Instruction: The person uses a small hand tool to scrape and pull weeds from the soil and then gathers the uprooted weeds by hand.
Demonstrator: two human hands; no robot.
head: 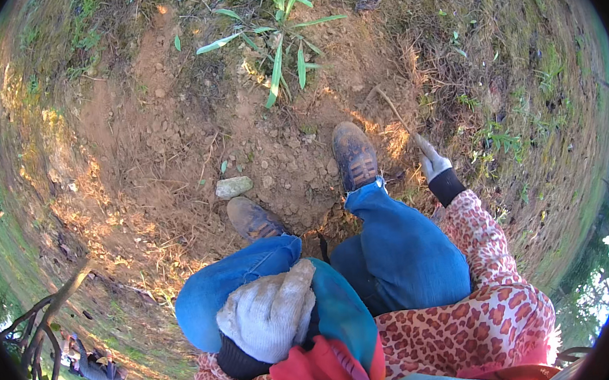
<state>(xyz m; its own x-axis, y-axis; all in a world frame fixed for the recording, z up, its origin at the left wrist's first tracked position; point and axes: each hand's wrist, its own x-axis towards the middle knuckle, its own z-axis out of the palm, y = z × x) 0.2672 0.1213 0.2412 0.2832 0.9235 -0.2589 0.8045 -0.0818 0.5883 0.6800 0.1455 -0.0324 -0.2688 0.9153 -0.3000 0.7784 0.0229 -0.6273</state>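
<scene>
My right hand (434, 166), in a soiled white knit glove with a dark cuff, grips the wooden handle of a thin hand tool (397, 111). The tool slants up and left to the soil beside my right boot. Its far end is small and blurred, so its kind is unclear. My left hand (269, 315), gloved alike, lies over my bent left knee, next to a hanging teal and red cloth (345, 308). Its fingers are folded together, and their undersides are hidden. Beyond my boots, a long-leaved green plant (282, 26) grows from bare, crumbly soil (278, 138).
A pale stone (233, 187) touches the ground by my left boot (255, 218). My right boot (356, 155) stands farther forward. Dry grass (415, 63) and low weeds (501, 140) spread to the right. Bare branches (49, 313) rise at the lower left, near a person (94, 366).
</scene>
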